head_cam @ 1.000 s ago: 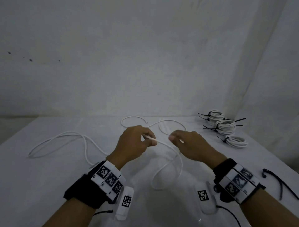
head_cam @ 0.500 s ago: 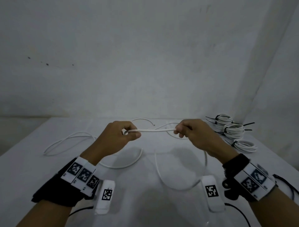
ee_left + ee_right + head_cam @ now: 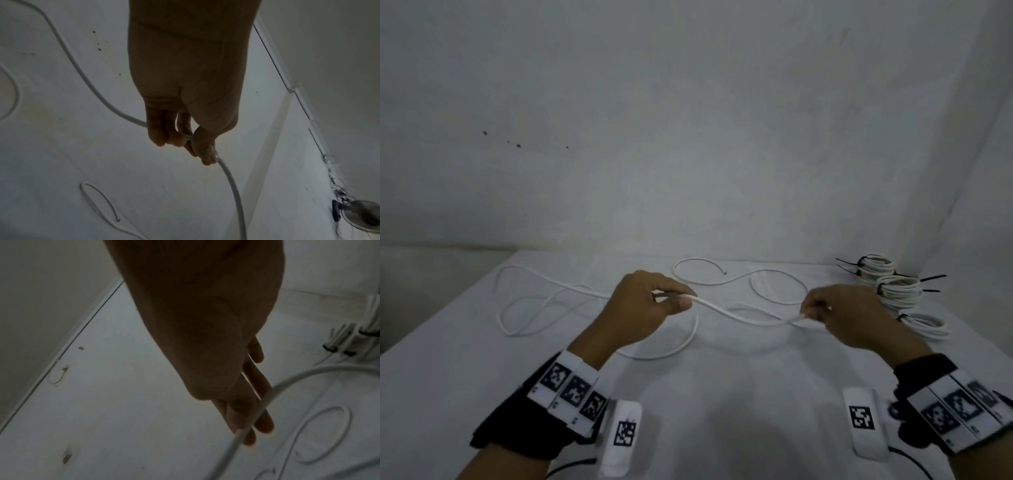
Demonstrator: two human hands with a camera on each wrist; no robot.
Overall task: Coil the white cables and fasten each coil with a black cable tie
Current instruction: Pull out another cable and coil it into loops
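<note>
White cable (image 3: 743, 313) sags between both hands above the table (image 3: 722, 394): left hand (image 3: 643, 308) pinches it thumb-to-fingers; right hand (image 3: 839, 313) pinches it at fingertips.

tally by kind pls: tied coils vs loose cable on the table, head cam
Tied white coils: 3
Loose white cable: 1, pinched by the left hand and the right hand; whether the slack is one run is unclear
Total: 4
</note>
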